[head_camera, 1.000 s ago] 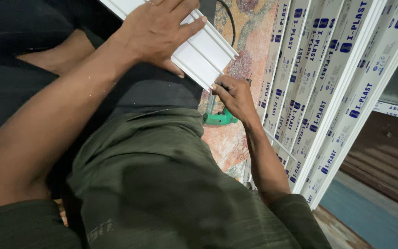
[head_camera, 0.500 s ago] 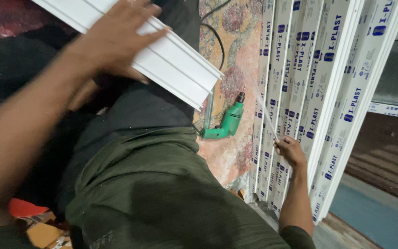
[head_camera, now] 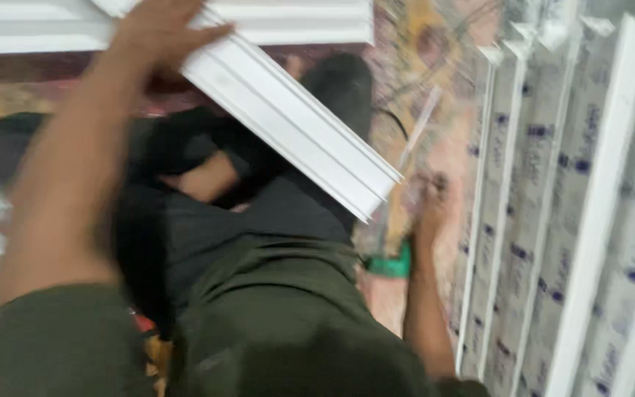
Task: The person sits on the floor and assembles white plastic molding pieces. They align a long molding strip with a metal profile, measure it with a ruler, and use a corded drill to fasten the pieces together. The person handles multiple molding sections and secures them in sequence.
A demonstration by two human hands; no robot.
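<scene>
Left hand (head_camera: 159, 33) with fingers gripping white ribbed panel (head_camera: 288, 129) slanting above dark lap, right hand (head_camera: 428, 209) just right of panel's lower end, fingers blurred, possibly pinching thin strip (head_camera: 414, 132), green drill (head_camera: 389, 263) below panel

A bunch of long white plastic profile lengths with blue print (head_camera: 553, 220) lay side by side from 1 to 5 o'clock. A green power drill (head_camera: 389, 265) sat on the patterned orange-pink rug (head_camera: 435, 44) just past centre toward 4 o'clock, with a thin black cable (head_camera: 395, 121) curling above it toward 1 o'clock. Pretty blurry overall.
</scene>
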